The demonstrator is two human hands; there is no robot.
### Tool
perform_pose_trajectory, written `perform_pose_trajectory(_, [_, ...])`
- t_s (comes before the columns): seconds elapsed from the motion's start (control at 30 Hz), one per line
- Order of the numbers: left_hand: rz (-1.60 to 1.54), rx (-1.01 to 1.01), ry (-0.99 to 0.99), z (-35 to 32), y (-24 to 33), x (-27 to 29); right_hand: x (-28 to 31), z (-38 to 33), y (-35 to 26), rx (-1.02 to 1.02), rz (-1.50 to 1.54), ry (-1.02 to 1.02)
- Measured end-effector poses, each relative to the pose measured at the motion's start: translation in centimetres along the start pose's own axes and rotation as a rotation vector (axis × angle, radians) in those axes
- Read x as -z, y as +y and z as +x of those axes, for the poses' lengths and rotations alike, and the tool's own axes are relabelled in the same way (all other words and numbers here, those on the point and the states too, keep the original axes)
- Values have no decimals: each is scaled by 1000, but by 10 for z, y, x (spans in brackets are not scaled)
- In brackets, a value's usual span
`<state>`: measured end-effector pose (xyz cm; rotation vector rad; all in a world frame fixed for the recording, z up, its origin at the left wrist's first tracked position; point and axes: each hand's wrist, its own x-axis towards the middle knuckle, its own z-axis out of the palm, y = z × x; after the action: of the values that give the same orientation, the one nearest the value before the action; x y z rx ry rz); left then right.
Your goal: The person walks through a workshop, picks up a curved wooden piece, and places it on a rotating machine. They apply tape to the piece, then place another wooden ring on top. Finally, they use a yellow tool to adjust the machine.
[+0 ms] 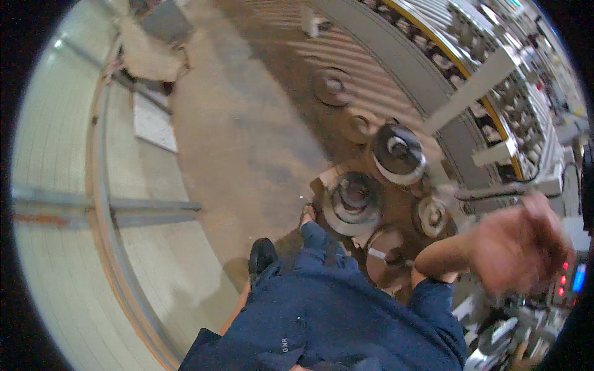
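- Floor (247, 136), left and centre: several metal reels seen, one dark reel (352, 201) by the feet, another (398, 151) just beyond; all judged not yet picked up.
- Left hand: not seen.
- Right hand (520, 247): raised, blurred, nothing visibly held; finger spread cannot be told. Reels lie below and left of it, apart.

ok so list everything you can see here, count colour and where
spools: about seven, grey and tan discs, on the floor right of centre
machine frame: one, grey with a yellow strip, upper right
control panel: one, red and blue lights, right edge
white board: one, lying on the floor upper left
metal rail: one, grey, left
floor: brown, centre
shoe: one, black, bottom centre
blue clothing: bottom centre
right hand: blurred, raised at right, holds nothing I can make out
left hand: not in view
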<state>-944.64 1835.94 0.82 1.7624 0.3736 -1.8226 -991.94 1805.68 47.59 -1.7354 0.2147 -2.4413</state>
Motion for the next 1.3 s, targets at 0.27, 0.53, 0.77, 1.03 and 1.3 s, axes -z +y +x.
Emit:
perform_pose_trajectory(0.27, [132, 7, -11, 35, 131, -47, 77, -89, 100, -685, -1159, 68])
perform_pose_trajectory(0.53, [415, -142, -66, 124, 285, -166, 113, -189, 154, -1283, -998, 14])
perform_pose_trajectory(0.77, [842, -198, -126, 191, 428, -268, 9, -358, 305, -1838, -598, -223])
perform_pose_trajectory(1.03, [1639, -197, -286, 225, 565, -482, -52, -513, 514, -2310, 9, 864])
perform_pose_trajectory(1.3, [2074, -365, -703, 301, 649, -614, 24, -575, 620, -2188, -151, 1464])
